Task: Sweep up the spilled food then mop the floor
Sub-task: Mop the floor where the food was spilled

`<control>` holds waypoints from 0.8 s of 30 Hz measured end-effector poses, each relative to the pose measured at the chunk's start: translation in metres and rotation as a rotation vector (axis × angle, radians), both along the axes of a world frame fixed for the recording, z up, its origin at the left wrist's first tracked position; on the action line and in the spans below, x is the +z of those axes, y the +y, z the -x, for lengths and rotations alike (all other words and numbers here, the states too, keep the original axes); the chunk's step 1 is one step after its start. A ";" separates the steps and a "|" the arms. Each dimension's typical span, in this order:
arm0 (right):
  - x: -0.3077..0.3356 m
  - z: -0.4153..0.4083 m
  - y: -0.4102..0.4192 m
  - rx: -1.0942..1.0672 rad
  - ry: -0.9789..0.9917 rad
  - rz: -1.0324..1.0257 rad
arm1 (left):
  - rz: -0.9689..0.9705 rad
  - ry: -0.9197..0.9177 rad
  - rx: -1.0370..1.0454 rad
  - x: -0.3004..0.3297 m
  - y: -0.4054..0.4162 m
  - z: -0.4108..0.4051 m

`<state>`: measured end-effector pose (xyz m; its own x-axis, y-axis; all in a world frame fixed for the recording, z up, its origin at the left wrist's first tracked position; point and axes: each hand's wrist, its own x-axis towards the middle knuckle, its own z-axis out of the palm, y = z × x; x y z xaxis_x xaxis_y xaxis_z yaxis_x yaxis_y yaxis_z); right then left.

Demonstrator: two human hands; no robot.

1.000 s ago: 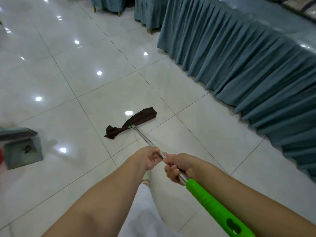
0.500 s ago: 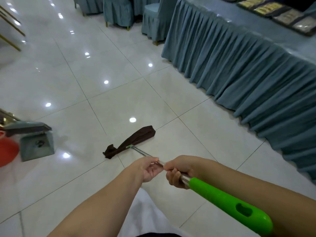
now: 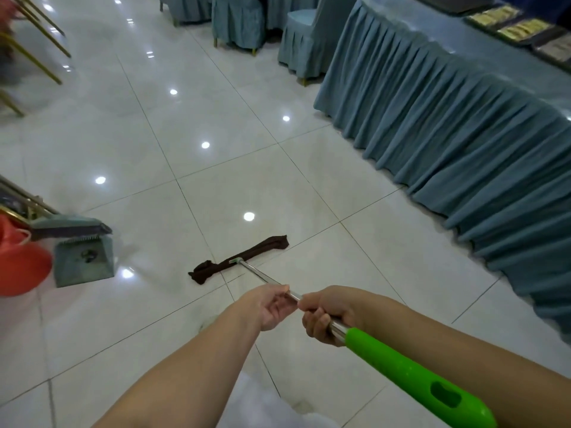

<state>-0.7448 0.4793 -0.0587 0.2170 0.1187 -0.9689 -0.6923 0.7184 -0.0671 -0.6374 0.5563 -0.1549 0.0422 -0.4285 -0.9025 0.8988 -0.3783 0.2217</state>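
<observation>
Mop (image 3: 239,260) down on the white tiled floor (image 3: 154,143), its dark brown cloth head lying flat across a grout line just ahead of the person, steel pole running back and up to a bright green grip (image 3: 411,370). Both hands on the pole, 2 of them close together: the right hand (image 3: 324,313) wraps its fingers tight around the steel just above the green grip, the left hand (image 3: 270,305) sits further down, fingers curled loosely under the pole with the thumb on top. Off to the left, the dustpan (image 3: 83,264) and broom (image 3: 69,228) are parked beside an orange bucket (image 3: 18,267). That reads as sweeping done, mopping in hand. Next stroke calls for a steady push or pull, head kept flat, steering clear of the blue table skirt (image 3: 463,125) at right.
</observation>
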 end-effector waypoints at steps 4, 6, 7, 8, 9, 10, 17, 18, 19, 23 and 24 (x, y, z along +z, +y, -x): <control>-0.004 -0.059 0.004 -0.031 -0.017 0.017 | -0.020 -0.030 0.003 -0.008 0.000 -0.060; -0.007 -0.093 0.006 -0.049 -0.034 0.019 | -0.032 -0.031 0.007 -0.012 0.000 -0.094; -0.009 -0.109 0.007 -0.064 -0.042 0.021 | -0.037 -0.026 0.008 -0.014 0.000 -0.111; -0.011 -0.126 0.006 -0.079 -0.049 0.021 | -0.038 -0.017 0.007 -0.016 -0.001 -0.129; -0.013 -0.143 0.005 -0.096 -0.054 0.020 | -0.041 -0.011 0.000 -0.017 -0.003 -0.146; -0.014 -0.159 0.003 -0.116 -0.059 0.017 | -0.042 -0.008 -0.007 -0.018 -0.006 -0.163; -0.027 -0.269 -0.020 -0.224 -0.059 -0.007 | -0.012 -0.015 -0.031 -0.032 -0.033 -0.278; -0.030 -0.284 -0.021 -0.236 -0.060 -0.005 | -0.017 -0.019 -0.034 -0.033 -0.037 -0.293; -0.033 -0.298 -0.022 -0.251 -0.066 -0.005 | -0.025 -0.027 -0.041 -0.034 -0.039 -0.307; -0.045 -0.351 -0.021 -0.320 -0.092 -0.024 | -0.051 -0.066 -0.074 -0.043 -0.047 -0.362; -0.047 -0.364 -0.020 -0.335 -0.100 -0.026 | -0.061 -0.078 -0.076 -0.045 -0.049 -0.373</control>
<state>-0.3813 0.4590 -0.1062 0.3413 0.0494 -0.9386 -0.4091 0.9069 -0.1011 -0.2639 0.5076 -0.2002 0.0825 -0.3777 -0.9223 0.8481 -0.4593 0.2639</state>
